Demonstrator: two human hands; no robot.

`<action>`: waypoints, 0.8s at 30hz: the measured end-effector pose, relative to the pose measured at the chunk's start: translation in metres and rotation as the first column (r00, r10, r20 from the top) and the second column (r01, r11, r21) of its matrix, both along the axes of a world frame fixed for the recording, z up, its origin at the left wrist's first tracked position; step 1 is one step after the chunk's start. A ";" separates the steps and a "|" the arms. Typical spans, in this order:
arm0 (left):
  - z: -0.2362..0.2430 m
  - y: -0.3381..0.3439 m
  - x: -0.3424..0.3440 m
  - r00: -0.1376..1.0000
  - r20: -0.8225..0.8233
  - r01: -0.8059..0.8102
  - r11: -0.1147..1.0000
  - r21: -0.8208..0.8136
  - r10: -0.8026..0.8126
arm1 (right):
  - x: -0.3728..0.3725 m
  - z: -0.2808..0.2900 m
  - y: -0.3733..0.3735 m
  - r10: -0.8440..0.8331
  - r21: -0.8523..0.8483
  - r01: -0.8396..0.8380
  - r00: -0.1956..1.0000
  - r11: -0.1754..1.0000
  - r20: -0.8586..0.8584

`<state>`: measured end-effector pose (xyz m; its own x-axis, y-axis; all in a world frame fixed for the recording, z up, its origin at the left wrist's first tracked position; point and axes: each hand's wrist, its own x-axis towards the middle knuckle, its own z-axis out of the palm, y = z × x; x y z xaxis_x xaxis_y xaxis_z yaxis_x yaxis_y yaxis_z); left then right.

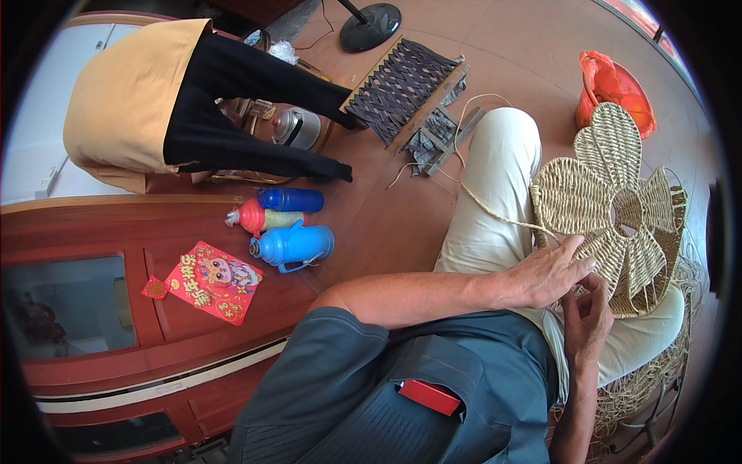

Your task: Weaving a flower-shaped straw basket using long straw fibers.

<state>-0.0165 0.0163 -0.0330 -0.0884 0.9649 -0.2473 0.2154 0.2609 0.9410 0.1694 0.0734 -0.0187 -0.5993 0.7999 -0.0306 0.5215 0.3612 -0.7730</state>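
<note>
A flower-shaped straw weaving (572, 193), with broad petals around a central hole, rests across my lap at the right. Behind its petals shows a browner woven wall. My left hand (545, 274) is closed at the lower left edge of the weaving, thumb and forefinger together. Just below it, my right hand (587, 321) has its fingers pinched close to the left thumb; what lies between them is hidden. A twisted straw cord (498, 214) crosses my pale trouser leg and reaches the weaving near my left hand.
A person (247, 108) in black trousers bends over at the upper left. Nearby are a webbed stool (402, 85), a kettle (297, 127) and a blue thermos flask (297, 243). An orange-red bucket (638, 104) stands beyond the weaving; loose straw (638, 394) hangs below my leg.
</note>
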 end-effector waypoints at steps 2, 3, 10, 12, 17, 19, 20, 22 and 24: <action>0.012 0.002 -0.005 0.999 0.022 0.038 0.999 0.031 -0.039 | 0.005 -0.003 0.003 0.070 -0.006 -0.070 0.997 0.998 -0.023; 0.017 0.002 -0.007 0.996 0.041 0.074 0.995 0.061 -0.077 | 0.005 -0.003 0.003 0.068 -0.008 -0.068 0.997 0.998 -0.021; 0.028 0.008 -0.015 0.947 0.321 0.053 0.975 -0.214 0.019 | 0.001 -0.004 0.011 0.150 0.060 -0.148 0.988 0.987 -0.031; 0.030 0.011 -0.019 0.928 0.371 0.078 0.964 -0.252 0.022 | -0.003 0.000 0.015 0.155 0.073 -0.152 0.987 0.986 -0.030; 0.034 0.025 -0.011 0.913 0.408 0.149 0.953 -0.263 -0.030 | 0.008 0.009 0.020 0.242 0.247 -0.237 0.970 0.940 0.011; 0.028 0.015 -0.013 0.907 0.421 0.110 0.952 -0.285 0.021 | 0.002 0.009 0.023 0.360 0.194 -0.350 0.933 0.916 -0.017; 0.032 0.013 -0.017 0.919 0.394 0.122 0.934 -0.334 0.021 | -0.002 0.009 0.023 0.367 0.161 -0.361 0.930 0.918 -0.006; 0.035 0.008 -0.021 0.921 0.385 0.098 0.928 -0.360 0.052 | -0.009 0.017 0.024 0.393 0.088 -0.389 0.918 0.917 -0.045; 0.030 0.006 -0.023 0.891 0.450 0.136 0.912 -0.386 0.057 | -0.009 0.017 0.024 0.408 0.106 -0.401 0.911 0.910 -0.060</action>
<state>-0.0391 0.0218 -0.0034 0.1597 0.7752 -0.6112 -0.1800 0.6316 0.7541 0.1603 0.0975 -0.0021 -0.8694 0.4857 0.0902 0.2547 0.5972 -0.7606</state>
